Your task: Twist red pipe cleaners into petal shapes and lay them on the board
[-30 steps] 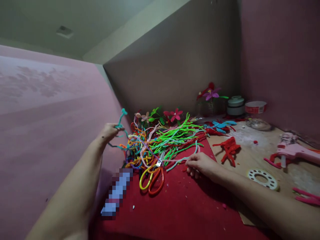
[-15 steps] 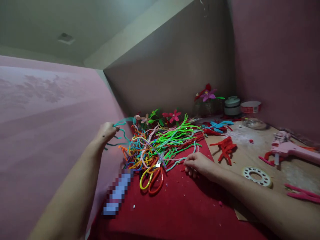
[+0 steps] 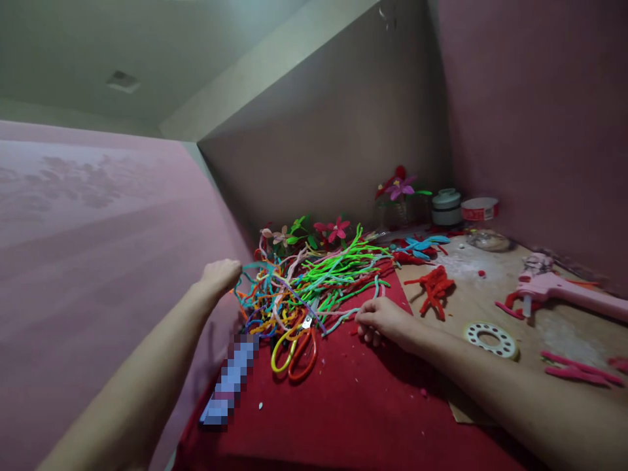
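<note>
My left hand (image 3: 220, 276) is closed on teal pipe cleaners (image 3: 255, 267) at the left end of a heap; its fingertips are turned away from view. The heap of pipe cleaners (image 3: 338, 268) is bright green on the right, with orange, blue, yellow and pale pink strands tangled on the left. Low over the red cloth (image 3: 343, 405), my right hand (image 3: 381, 320) has thumb and fingers pinched together where pale pink and mint pipe cleaners (image 3: 343, 317) meet it. Scissors (image 3: 297, 350) with yellow and orange handles lie between my hands, blades under the strands.
A pixelated blue strip (image 3: 230, 383) lies at the cloth's left edge. On the board at right are red pipe-cleaner pieces (image 3: 436, 288), a white ring with holes (image 3: 490, 340), a pink glue gun (image 3: 554, 288) and pink pieces (image 3: 581, 371). Pipe-cleaner flowers (image 3: 336, 229) and a lidded jar (image 3: 446, 207) stand behind.
My left hand has moved right and slightly down, closer to the heap, with the teal strands. My right hand stays by the pale strands. The whole view has shifted slightly.
</note>
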Available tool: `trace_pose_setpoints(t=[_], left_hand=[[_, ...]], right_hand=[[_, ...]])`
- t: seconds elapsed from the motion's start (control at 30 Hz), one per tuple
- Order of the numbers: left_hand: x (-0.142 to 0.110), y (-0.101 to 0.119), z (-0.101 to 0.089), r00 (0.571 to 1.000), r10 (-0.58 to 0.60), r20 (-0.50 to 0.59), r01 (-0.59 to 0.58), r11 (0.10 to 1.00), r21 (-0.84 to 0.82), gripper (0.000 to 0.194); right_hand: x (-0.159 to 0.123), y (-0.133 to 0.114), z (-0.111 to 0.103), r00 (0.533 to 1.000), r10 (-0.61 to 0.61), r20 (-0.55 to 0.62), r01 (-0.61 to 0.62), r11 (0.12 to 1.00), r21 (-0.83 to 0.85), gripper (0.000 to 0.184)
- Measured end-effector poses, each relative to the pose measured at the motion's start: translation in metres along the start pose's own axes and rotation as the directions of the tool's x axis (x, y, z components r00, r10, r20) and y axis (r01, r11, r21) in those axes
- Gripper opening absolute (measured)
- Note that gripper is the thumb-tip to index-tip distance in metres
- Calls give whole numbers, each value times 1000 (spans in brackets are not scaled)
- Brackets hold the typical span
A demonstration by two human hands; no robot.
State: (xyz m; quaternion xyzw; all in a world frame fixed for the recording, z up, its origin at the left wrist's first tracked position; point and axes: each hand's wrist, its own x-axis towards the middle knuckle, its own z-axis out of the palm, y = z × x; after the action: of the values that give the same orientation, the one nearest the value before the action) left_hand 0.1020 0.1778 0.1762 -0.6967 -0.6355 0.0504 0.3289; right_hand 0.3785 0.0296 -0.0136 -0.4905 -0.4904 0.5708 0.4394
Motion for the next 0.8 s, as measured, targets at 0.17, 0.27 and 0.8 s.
trace_pose_setpoints(t=[0.17,0.27,0.8], left_hand=[[-2,-9,1,993,-79,-85,83,996,38,37],[-1,-14,-4,988,-118,-104,122,992,42,37],[-1,-9,6,998,-57,6,57,997,-59,41]], right_hand=[[3,4,0,1000,-2,3,2,1000,4,15],[6,6,0,1000,-15,-3,15,1000,13,13],[2,2,0,1000,-18,-3,18,1000,12,14]])
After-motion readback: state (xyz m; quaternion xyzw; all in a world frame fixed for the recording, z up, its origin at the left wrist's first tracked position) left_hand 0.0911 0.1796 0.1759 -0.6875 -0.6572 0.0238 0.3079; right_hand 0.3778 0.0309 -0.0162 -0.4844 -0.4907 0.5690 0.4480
